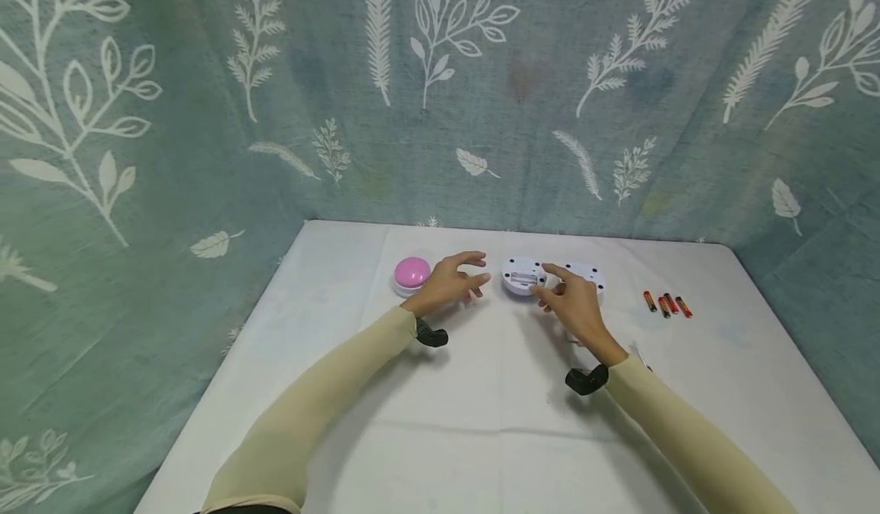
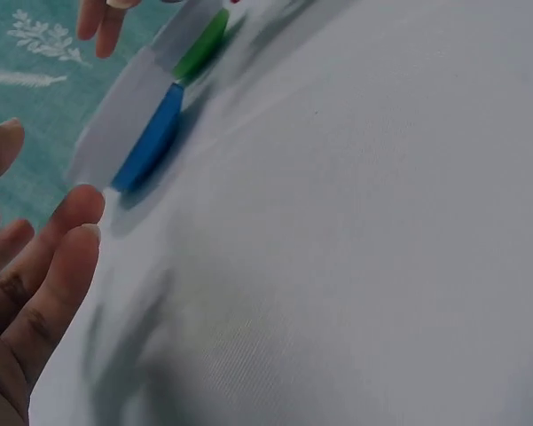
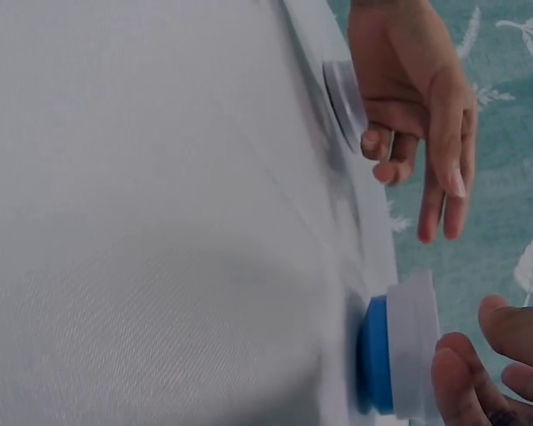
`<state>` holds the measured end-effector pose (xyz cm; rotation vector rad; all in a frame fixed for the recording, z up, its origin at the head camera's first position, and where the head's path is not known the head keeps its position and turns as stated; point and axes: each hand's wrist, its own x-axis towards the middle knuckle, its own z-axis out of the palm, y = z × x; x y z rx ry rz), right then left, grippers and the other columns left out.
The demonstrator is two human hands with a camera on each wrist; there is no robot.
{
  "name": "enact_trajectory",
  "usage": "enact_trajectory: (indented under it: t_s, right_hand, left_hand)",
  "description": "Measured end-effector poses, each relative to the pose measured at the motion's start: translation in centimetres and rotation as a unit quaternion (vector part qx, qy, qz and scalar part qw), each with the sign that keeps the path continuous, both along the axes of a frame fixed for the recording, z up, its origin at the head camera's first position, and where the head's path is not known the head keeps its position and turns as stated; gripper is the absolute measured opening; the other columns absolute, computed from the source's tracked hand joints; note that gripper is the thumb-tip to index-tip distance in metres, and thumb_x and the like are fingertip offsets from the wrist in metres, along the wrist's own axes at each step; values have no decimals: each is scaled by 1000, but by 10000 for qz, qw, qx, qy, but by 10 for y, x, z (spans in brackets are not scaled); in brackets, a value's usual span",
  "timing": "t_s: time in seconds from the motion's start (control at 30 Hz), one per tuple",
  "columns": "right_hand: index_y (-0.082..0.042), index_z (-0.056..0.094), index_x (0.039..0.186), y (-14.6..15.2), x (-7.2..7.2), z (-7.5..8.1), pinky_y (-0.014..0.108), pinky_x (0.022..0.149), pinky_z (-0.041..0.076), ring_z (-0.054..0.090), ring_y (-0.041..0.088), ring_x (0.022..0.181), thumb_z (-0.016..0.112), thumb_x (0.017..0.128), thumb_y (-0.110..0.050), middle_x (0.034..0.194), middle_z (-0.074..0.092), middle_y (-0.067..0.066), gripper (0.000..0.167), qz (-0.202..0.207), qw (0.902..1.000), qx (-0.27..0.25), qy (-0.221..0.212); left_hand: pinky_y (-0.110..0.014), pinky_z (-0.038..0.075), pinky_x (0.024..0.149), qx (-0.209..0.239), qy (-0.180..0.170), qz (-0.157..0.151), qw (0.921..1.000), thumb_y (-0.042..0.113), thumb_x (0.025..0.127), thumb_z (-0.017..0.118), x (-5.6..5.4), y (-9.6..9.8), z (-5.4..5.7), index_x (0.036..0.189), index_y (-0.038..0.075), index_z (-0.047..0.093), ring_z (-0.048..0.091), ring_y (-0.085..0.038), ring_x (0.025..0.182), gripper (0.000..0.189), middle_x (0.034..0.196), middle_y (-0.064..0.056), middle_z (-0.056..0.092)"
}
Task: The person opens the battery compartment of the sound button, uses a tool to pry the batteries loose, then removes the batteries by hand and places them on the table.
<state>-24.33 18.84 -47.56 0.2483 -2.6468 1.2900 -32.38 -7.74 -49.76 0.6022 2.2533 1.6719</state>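
My left hand hovers over the table between a pink-domed push light and an upturned round white one, its fingers spread and holding nothing. The upturned push light shows its underside with an uncovered battery compartment; its blue dome faces the table. My right hand is at its right edge, thumb and forefinger apart, fingertips right at the white base. Another upturned push light, with a green dome, stands just behind the right hand, partly hidden by it.
Several red-and-black batteries lie to the right on the white-covered table. A thin tool shows partly beside the right sleeve, and a small item lies beneath the right wrist. Leaf-patterned green cloth hangs behind the table.
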Motion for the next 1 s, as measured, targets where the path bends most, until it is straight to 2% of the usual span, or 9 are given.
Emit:
enact_trajectory:
  t_s: [0.13, 0.3, 0.43, 0.53, 0.7, 0.87, 1.0]
  right_hand:
    - [-4, 60, 142, -8, 1, 2, 31, 59, 55, 73, 24, 65, 77, 96, -22, 73, 74, 3, 52, 166, 9998, -17, 90]
    - [-7, 64, 138, -23, 2, 7, 33, 60, 54, 71, 19, 65, 78, 94, -22, 76, 75, 4, 49, 348, 9994, -85, 32]
    - [-12, 66, 137, -36, 2, 7, 35, 63, 56, 71, 19, 67, 80, 93, -25, 100, 77, 9, 48, 497, 9986, -137, -69]
    - [-13, 66, 137, -46, 1, 7, 35, 63, 57, 70, 18, 68, 81, 92, -26, 120, 73, 9, 49, 610, 9979, -189, -72]
    - [-14, 66, 138, -62, -1, 6, 33, 63, 56, 69, 16, 67, 82, 91, -28, 124, 71, 5, 51, 731, 9972, -159, -72]
    - [-13, 65, 139, -80, -3, 4, 32, 61, 54, 69, 16, 66, 83, 90, -28, 126, 69, 7, 54, 909, 9957, -131, -85]
    - [-12, 65, 139, -97, -6, 3, 31, 61, 54, 67, 12, 63, 84, 89, -28, 127, 69, 7, 56, 973, 9952, -91, -97]
  left_hand:
    - [-43, 60, 66, 15, 125, -21, 9999, 25, 98, 73, 4, -19, 6, 146, 7, 54, 74, -25, 81, 55, 133, -14, 64]
    - [-53, 57, 70, 39, 219, -30, 9997, 26, 99, 72, 10, -44, 13, 133, 20, 65, 73, -30, 83, 35, 120, -5, 68]
    - [-47, 56, 66, -116, 333, 97, 9993, 32, 99, 72, 11, -65, 18, 129, 26, 68, 72, -30, 83, 31, 118, -3, 69]
    - [-42, 57, 68, -77, 345, 229, 9991, 36, 98, 73, 11, -81, 22, 128, 27, 69, 71, -36, 90, 32, 116, -5, 69]
    - [-40, 60, 80, 66, 308, 424, 9986, 31, 96, 76, 13, -108, 28, 128, 23, 70, 68, -42, 103, 33, 117, -8, 67]
    - [-41, 51, 67, -78, 432, 720, 9964, 31, 95, 77, 14, -131, 30, 131, 24, 68, 63, -39, 89, 37, 122, -4, 67]
    - [-42, 46, 62, -144, 514, 837, 9951, 30, 95, 78, 13, -146, 28, 135, 23, 66, 58, -43, 83, 43, 127, -8, 67]
